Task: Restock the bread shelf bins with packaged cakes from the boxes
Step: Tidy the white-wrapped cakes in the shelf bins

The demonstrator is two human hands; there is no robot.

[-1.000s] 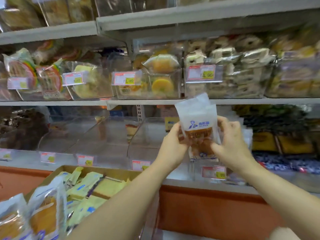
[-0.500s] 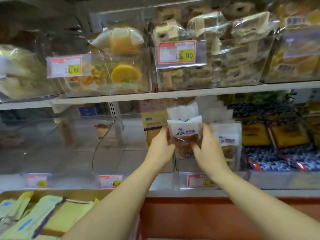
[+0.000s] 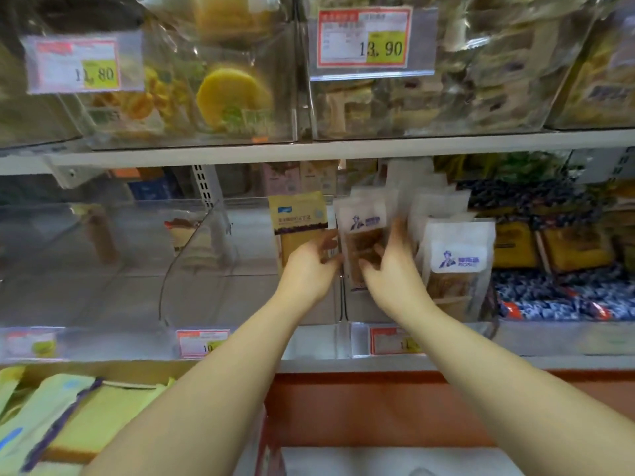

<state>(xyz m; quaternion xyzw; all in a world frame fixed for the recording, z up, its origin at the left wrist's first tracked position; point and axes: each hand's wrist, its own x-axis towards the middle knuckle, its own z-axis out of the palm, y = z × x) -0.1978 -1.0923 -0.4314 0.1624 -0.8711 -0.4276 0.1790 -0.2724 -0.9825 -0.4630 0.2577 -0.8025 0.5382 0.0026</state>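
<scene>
A packaged cake (image 3: 361, 235) in a white-topped wrapper with a blue logo stands upright inside a clear shelf bin (image 3: 354, 341). My left hand (image 3: 311, 266) holds its left edge and my right hand (image 3: 391, 269) holds its right edge, fingers curled on the wrapper. Several like packs (image 3: 457, 259) stand to its right in the same bin. An open cardboard box (image 3: 103, 369) with yellow wrapped cakes (image 3: 79, 420) sits at lower left.
A yellow-labelled pack (image 3: 298, 214) stands just left of my left hand. Clear bins (image 3: 103, 269) to the left hold almost nothing. The upper shelf (image 3: 309, 149) carries full bins close above. Dark blue packs (image 3: 556, 300) lie at right.
Both hands carried the pack from in front of the shelf down and forward into the bin. The camera moved closer to the shelf.
</scene>
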